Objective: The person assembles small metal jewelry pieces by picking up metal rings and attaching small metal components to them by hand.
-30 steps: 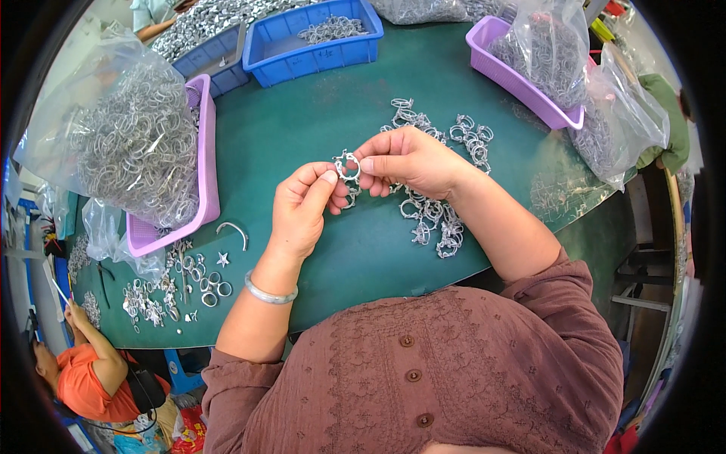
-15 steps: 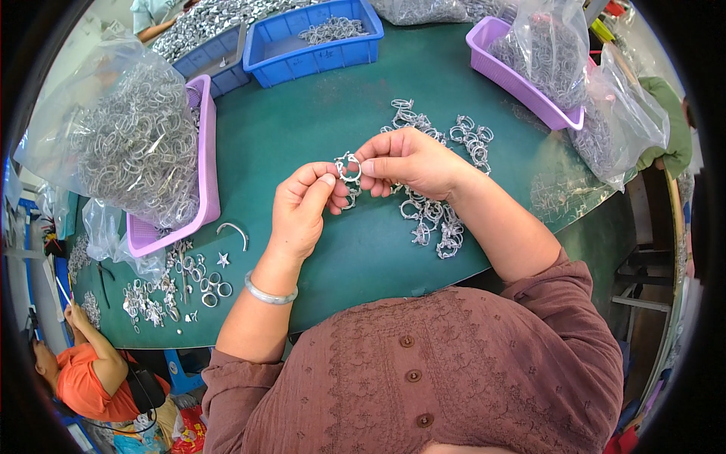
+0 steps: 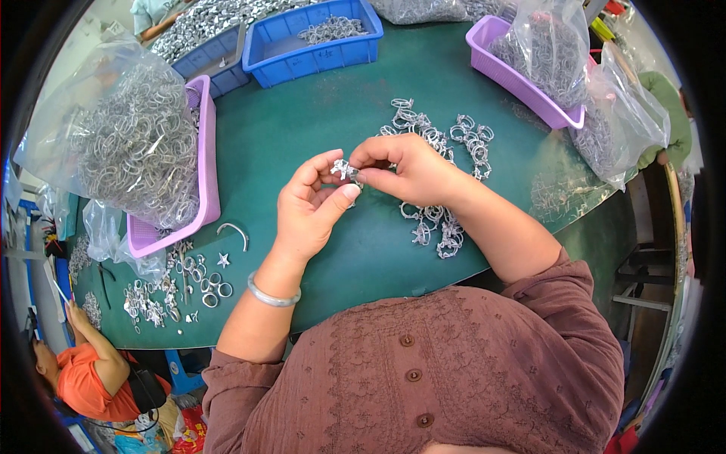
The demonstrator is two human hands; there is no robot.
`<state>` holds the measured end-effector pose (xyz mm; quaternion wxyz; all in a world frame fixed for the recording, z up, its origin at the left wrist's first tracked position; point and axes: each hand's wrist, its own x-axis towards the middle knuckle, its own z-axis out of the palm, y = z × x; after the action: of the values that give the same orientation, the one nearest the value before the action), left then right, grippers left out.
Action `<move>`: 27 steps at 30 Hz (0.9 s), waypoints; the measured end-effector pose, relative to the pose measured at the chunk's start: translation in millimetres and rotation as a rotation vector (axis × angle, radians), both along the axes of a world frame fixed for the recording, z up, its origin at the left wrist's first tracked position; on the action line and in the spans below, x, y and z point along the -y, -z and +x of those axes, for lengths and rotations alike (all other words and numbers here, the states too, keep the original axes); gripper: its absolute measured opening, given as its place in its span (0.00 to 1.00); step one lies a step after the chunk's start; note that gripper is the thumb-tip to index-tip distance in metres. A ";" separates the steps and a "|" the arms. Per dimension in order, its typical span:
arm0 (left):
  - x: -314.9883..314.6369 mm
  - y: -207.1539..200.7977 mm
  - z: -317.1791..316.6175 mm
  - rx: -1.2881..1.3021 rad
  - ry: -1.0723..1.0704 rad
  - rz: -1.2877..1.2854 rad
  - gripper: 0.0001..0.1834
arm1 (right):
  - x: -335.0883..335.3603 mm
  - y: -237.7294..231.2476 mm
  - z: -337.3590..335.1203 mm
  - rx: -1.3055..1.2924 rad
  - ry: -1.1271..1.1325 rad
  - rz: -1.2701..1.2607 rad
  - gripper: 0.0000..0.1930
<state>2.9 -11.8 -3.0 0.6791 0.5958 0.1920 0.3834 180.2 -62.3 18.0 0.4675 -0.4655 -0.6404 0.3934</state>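
A small silvery metal ring (image 3: 344, 169) with an ornate front is held up above the green table. My right hand (image 3: 401, 166) pinches it between thumb and fingertips. Around its other side, my left hand (image 3: 311, 198) has thumb and fingers parted, the fingertips close to the ornate part; whether they touch it I cannot tell. Behind and beneath my right hand lies a loose pile of similar silvery rings (image 3: 429, 215), partly hidden by that hand and forearm. A separate cluster of rings (image 3: 478, 144) lies to its right.
At the left, a purple basket (image 3: 207, 163) carries a clear bag of rings (image 3: 128, 144). Loose rings and small charms (image 3: 162, 295) lie near a curved metal piece (image 3: 236, 233). Blue bins (image 3: 318, 57) stand at the back, another purple basket (image 3: 522, 87) at far right. A person in orange (image 3: 98, 382) sits lower left.
The ring has turned, so its ornate front now shows instead of its round opening. My left thumb and fingers have spread apart from their pinch; my right hand keeps hold of it.
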 end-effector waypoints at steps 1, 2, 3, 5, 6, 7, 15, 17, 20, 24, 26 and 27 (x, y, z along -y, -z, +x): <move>0.4 -1.0 -0.3 -0.023 -0.009 0.007 0.24 | 0.7 -3.0 -1.0 0.114 0.020 0.094 0.06; 1.5 -2.1 -0.3 -0.024 -0.010 0.006 0.24 | 0.5 -4.3 -2.0 0.227 0.041 0.189 0.07; 3.3 -5.0 1.5 -0.047 -0.047 0.045 0.23 | -0.2 -1.5 -2.7 0.267 0.050 0.280 0.05; 4.0 -6.0 3.1 -0.069 -0.081 0.084 0.22 | -0.6 -0.4 -1.4 0.315 0.061 0.329 0.06; 3.6 -5.3 2.5 -0.065 -0.084 0.096 0.21 | -1.1 -0.1 -1.5 0.362 0.067 0.379 0.06; 3.1 -4.6 2.1 -0.060 -0.087 0.108 0.20 | -1.0 -0.1 -2.3 0.362 0.067 0.379 0.06; -2.9 2.1 0.9 0.123 0.041 -0.029 0.17 | 1.2 -4.8 -5.1 0.201 0.176 0.214 0.12; -3.8 2.1 1.1 0.161 0.059 -0.068 0.16 | 0.4 -4.1 -4.6 0.201 0.171 0.238 0.12; -4.8 2.7 0.4 0.186 0.081 -0.114 0.17 | -1.1 -2.0 -3.7 0.202 0.166 0.278 0.13; -5.3 2.7 -0.8 0.179 0.098 -0.104 0.16 | -0.8 -2.3 -3.1 0.198 0.162 0.314 0.12; -5.9 4.1 -2.2 0.168 0.107 -0.083 0.16 | -1.0 -2.8 -4.0 0.197 0.157 0.319 0.12; -5.3 3.2 -1.6 0.173 0.105 -0.126 0.16 | -1.0 -2.8 -4.0 0.195 0.153 0.323 0.12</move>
<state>1.3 -6.4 -6.3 0.7484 0.5258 0.1248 0.3844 176.2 -61.2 20.8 0.5002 -0.4677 -0.7002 0.2018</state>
